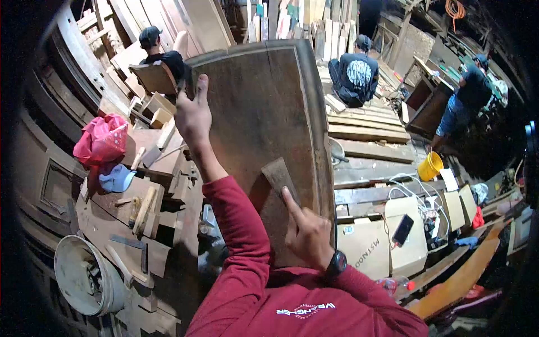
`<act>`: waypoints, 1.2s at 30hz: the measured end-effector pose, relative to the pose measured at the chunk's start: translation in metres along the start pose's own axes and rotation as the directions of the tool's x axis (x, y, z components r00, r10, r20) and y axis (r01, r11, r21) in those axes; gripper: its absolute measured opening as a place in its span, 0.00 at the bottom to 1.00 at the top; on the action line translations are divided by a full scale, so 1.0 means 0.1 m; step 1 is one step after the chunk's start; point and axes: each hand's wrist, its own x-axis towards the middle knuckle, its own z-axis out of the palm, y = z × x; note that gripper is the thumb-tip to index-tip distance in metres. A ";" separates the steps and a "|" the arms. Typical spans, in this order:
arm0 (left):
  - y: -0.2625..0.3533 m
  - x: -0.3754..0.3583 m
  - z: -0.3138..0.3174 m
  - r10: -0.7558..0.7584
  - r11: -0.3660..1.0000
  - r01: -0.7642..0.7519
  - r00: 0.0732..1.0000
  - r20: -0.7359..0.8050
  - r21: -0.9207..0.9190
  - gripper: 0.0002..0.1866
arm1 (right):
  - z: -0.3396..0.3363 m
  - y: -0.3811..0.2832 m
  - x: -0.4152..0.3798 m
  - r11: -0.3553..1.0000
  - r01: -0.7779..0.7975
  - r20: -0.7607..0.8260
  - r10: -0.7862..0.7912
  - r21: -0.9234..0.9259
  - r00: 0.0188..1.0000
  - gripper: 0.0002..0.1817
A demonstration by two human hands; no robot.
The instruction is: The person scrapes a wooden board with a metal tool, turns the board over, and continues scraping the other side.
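Observation:
A large dark wooden panel with a paler border line stands in front of me, its top edge slightly curved. At its upper left side, my left hand grips the edge, with the thumb on the face and the other fingers partly hidden. Against the lower middle of the panel is a small flat rectangular block. My right hand holds this block from below, index finger stretched along it and the other fingers curled. A dark watch is on the right wrist.
Left: a pink bag, a blue cap, wood pieces, a metal square and a white bucket. Right: stacked planks, a yellow bucket, cardboard, a phone and cables. Three people are farther back.

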 end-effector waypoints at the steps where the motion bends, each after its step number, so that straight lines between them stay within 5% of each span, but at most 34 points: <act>1: -0.03 0.01 0.02 -0.006 1.000 0.006 1.000 -0.005 0.003 0.55 | -0.02 0.01 0.13 1.000 0.009 -0.026 -0.009 0.000 1.000 0.36; 7: 0.04 -0.01 -0.03 0.036 0.999 -0.036 0.999 -0.003 0.013 0.59 | 0.11 0.10 0.34 0.999 0.017 -0.107 -0.013 0.037 0.994 0.36; 11: 0.02 -0.01 -0.02 0.048 0.999 -0.048 0.998 -0.032 -0.013 0.55 | 0.03 0.01 -0.09 1.000 -0.015 0.031 0.014 0.008 0.999 0.36; 14: -0.09 0.10 0.09 0.036 0.994 -0.027 0.995 -0.091 0.103 0.54 | 0.02 0.04 0.29 1.000 0.028 -0.065 -0.028 0.009 0.997 0.36; 18: -0.10 0.07 0.13 0.046 0.999 -0.045 0.995 -0.088 0.023 0.54 | 0.04 -0.01 0.37 1.000 -0.001 -0.098 0.003 0.025 0.995 0.35; 23: 0.08 -0.01 -0.08 -0.028 1.000 0.027 0.997 0.065 0.007 0.48 | 0.00 0.02 0.01 0.999 0.023 0.008 -0.023 0.043 1.000 0.37; 27: -0.09 0.09 0.10 0.012 1.000 -0.012 1.000 0.008 0.010 0.50 | 0.08 -0.01 0.54 0.998 0.044 -0.132 -0.037 0.047 0.991 0.40; 34: -0.04 0.05 0.03 0.005 0.999 -0.005 1.000 -0.001 0.044 0.51 | 0.16 0.05 0.01 1.000 0.018 0.002 -0.018 -0.009 1.000 0.33; 36: 0.07 -0.04 -0.03 -0.002 1.000 0.002 1.000 0.029 0.015 0.51 | 0.11 0.00 0.30 1.000 0.019 -0.063 -0.018 0.013 0.998 0.34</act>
